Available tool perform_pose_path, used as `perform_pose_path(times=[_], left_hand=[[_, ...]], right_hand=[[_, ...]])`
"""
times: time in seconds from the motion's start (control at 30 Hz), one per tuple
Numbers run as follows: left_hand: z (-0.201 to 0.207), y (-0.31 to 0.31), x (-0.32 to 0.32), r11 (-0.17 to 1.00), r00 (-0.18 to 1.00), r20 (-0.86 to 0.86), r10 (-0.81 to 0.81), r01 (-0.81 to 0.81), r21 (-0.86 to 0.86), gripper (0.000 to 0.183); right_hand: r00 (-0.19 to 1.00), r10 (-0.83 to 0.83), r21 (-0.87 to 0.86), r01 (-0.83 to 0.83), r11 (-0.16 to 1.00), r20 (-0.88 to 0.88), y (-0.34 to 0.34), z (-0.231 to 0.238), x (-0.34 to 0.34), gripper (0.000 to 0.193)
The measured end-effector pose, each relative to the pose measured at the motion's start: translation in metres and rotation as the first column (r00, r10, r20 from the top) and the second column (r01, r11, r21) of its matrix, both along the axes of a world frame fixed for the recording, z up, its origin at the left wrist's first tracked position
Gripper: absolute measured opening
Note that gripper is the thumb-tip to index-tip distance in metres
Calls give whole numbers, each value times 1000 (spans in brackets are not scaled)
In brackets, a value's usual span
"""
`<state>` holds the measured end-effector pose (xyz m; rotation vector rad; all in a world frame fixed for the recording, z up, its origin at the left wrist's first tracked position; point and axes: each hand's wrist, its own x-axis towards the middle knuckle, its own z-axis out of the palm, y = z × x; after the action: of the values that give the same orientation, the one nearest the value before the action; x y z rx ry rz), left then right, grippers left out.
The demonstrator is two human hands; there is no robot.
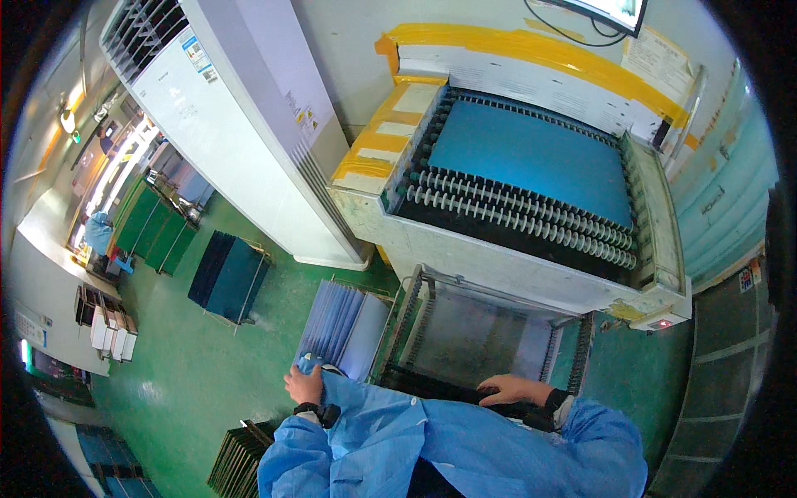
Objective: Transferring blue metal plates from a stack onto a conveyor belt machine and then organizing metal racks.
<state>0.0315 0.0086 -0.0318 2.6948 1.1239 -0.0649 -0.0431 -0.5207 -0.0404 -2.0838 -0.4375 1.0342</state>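
My left hand (pixel 305 385), with a dark band at the wrist, is closed beside the front of my blue coat (pixel 374 415). A small bluish item (pixel 310 363) shows at its fingertips; what exactly it grips I cannot make out. Just beyond stands a rack of upright blue-violet panels (pixel 336 324). My right hand (pixel 515 388) lies with fingers stretched out over the dark near edge (pixel 440 386) of a metal-framed rack (pixel 423 299). Between the rack's toothed side rails is a greyish, see-through-looking surface (pixel 477 332).
A roller conveyor machine (pixel 498 257) carries a large blue panel (pixel 531 153) ahead of me. A tall white air conditioner (pixel 241 124) stands left of it. Racks of dark teal panels (pixel 228 278) and green panels (pixel 154 220) stand on the green floor (pixel 191 365). Another rack (pixel 241 456) is near my left side.
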Motion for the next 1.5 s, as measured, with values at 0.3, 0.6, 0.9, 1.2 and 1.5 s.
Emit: perform_pose_path(times=[0.3, 0.6, 0.9, 1.2, 1.5], left_hand=[[8, -5, 6, 1000, 1000, -8, -4, 4, -21, 78], [-8, 6, 2, 1000, 999, 29, -22, 22, 6, 75], [-4, 4, 3, 1000, 999, 40, -15, 15, -2, 77], [3, 0, 5, 1000, 1000, -8, -1, 0, -31, 78], [5, -2, 5, 1000, 1000, 8, -3, 3, 2, 77]], right_hand=[[995, -96, -51, 93, 994, -39, -10, -12, -14, 69], [984, -142, -113, 154, 982, 109, 0, 7, -24, 49], [975, -32, -203, 78, 976, 218, 8, 3, -23, 32], [979, -56, -258, 107, 960, 197, 10, -2, -22, 32], [971, -108, -275, 166, 947, 214, 6, -19, -31, 35]])
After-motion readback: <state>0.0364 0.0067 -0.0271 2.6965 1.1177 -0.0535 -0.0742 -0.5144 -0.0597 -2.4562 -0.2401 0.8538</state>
